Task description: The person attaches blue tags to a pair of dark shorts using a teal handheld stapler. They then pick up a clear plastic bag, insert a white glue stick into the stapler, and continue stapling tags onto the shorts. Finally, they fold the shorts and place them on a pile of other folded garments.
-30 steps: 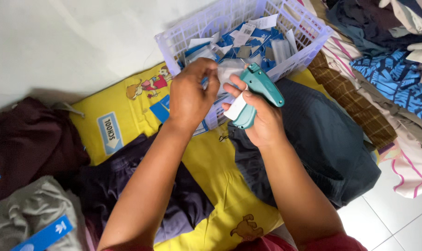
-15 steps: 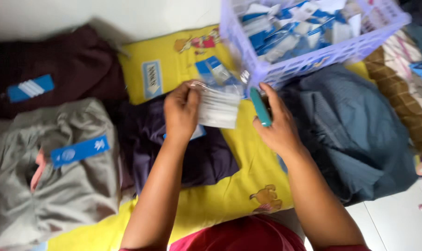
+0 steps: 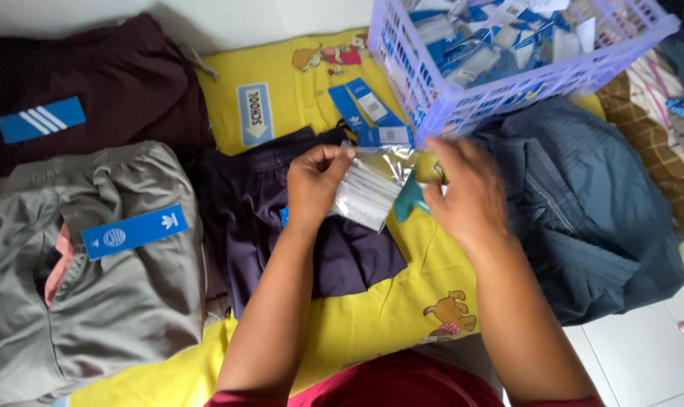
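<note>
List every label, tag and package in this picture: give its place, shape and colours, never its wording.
Clear plastic packet: in left hand, rectangular, silvery.
Blue tag: on grey shorts, rectangular, white logos.
Blue striped tag: on maroon garment.
Loose blue tags: on yellow cloth.
Bundled tags: in lilac basket.

a basket (image 3: 462,105) of tags sits behind the hands, folded shorts (image 3: 93,294) lying left.
</note>
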